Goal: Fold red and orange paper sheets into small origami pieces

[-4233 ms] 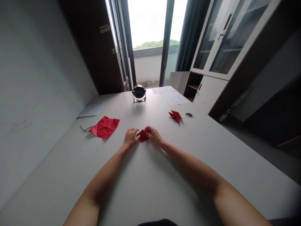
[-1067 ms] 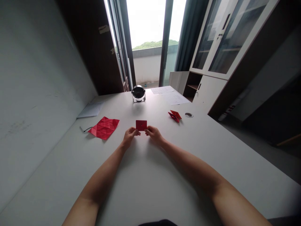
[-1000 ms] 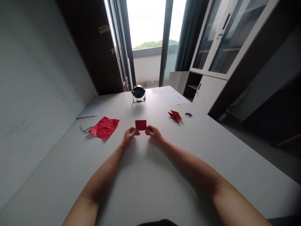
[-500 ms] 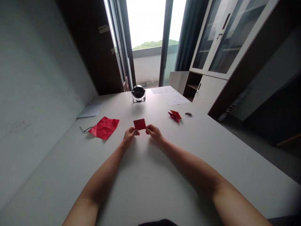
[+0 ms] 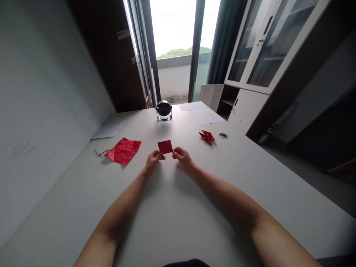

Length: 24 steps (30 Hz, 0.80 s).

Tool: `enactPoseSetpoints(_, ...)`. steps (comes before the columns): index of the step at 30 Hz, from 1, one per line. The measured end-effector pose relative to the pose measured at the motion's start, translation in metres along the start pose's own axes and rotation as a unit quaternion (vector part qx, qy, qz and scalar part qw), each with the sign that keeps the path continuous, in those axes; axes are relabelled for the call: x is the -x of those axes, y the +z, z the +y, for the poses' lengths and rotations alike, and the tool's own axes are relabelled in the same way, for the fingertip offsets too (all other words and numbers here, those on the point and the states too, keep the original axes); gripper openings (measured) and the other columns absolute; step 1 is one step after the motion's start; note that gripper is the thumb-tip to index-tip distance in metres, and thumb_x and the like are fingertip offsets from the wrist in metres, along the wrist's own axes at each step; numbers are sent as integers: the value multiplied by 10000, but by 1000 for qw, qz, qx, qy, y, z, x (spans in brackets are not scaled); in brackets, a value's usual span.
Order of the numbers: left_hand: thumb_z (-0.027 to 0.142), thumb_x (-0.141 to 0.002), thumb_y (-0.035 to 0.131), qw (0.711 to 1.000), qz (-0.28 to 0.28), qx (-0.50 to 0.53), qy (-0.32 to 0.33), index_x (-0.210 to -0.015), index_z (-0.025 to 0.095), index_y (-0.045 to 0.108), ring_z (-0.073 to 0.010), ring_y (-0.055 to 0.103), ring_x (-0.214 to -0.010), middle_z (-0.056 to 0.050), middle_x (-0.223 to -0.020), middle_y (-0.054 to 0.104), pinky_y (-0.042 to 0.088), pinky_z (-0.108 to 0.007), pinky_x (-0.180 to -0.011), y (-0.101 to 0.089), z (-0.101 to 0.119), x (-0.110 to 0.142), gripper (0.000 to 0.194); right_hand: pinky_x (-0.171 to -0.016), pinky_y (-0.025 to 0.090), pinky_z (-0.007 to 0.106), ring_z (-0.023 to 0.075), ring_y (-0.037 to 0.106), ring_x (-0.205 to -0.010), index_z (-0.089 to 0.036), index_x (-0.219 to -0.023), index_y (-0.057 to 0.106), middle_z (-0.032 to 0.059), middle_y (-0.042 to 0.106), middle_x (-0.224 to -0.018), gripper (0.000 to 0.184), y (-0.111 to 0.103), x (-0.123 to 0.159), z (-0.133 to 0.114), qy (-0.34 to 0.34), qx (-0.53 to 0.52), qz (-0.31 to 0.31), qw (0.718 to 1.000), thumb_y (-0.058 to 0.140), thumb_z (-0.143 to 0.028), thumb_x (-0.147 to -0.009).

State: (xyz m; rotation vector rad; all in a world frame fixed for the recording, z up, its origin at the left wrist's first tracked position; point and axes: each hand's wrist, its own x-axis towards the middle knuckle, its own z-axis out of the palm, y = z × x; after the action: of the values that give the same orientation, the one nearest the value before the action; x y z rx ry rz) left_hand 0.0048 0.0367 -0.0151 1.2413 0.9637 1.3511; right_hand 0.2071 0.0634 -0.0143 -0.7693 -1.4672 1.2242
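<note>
Between my hands a small red square of folded paper [image 5: 165,147] is held up, with a tiny light spot near its middle. My left hand [image 5: 154,159] pinches its lower left corner. On the other side, my right hand [image 5: 181,155] grips the lower right corner between thumb and fingers. To the left lies a larger creased sheet of red paper [image 5: 124,151], spread on the table with fold lines across it. Folded red and orange paper pieces [image 5: 207,137] rest on the table to the right.
A round black lamp-like device [image 5: 164,109] on a metal stand is at the back of the white table [image 5: 178,215]. White papers [image 5: 207,115] lie back right, another paper [image 5: 107,129] back left. A cable hole [image 5: 223,136] is at right; a wall borders the left.
</note>
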Motion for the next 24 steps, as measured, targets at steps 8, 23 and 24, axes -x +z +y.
enactPoseSetpoints(8,474,-803,748,999,-21,-22,11,-886,152,626,-157,649,-696,-47,-749,699,499,-307,-734,3,1,1,354,-604,487,297,153,602,-602,-205,-936,614,-1,655,-657,308,1,2,-4,10,-35,-14,999,698,-477,-817)
enactPoseSetpoints(23,372,-785,772,998,8,-41,49,-1026,151,666,-185,689,-796,-74,-911,710,556,-338,-755,5,-2,1,343,-689,532,324,178,684,-705,-203,-874,603,13,711,-728,152,1,-1,2,7,-52,34,998,650,-282,-754)
enactPoseSetpoints(24,362,-775,781,998,9,-37,50,-1024,153,662,-193,700,-830,-84,-973,711,558,-350,-789,5,-2,1,346,-691,535,322,179,685,-719,-203,-870,601,12,708,-737,154,1,-1,2,4,-46,35,998,654,-283,-750)
